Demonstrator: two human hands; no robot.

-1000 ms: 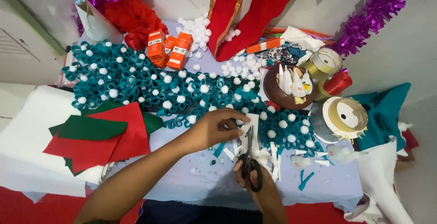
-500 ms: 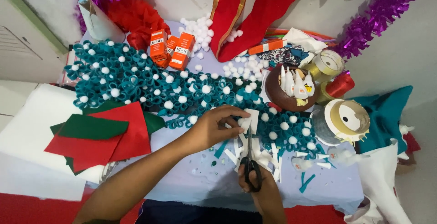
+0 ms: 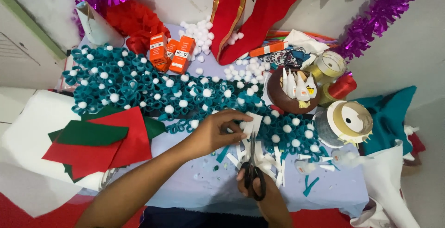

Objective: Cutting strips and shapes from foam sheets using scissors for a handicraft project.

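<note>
While the left hand (image 3: 214, 133) pinches the white felt piece (image 3: 250, 124) at 12 o'clock of the scissors (image 3: 253, 170), the right hand (image 3: 266, 195), fingers thru the handles, should snip slow & straight w/ small bites.

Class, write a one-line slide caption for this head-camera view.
Left hand holds a white felt piece while the right hand cuts it with black-handled scissors beside teal loops.

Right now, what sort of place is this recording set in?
Probably a home craft table for festive decorations: purple tinsel on the wall, stacked red and green felt sheets, and black-handled scissors cutting a white piece.
</note>
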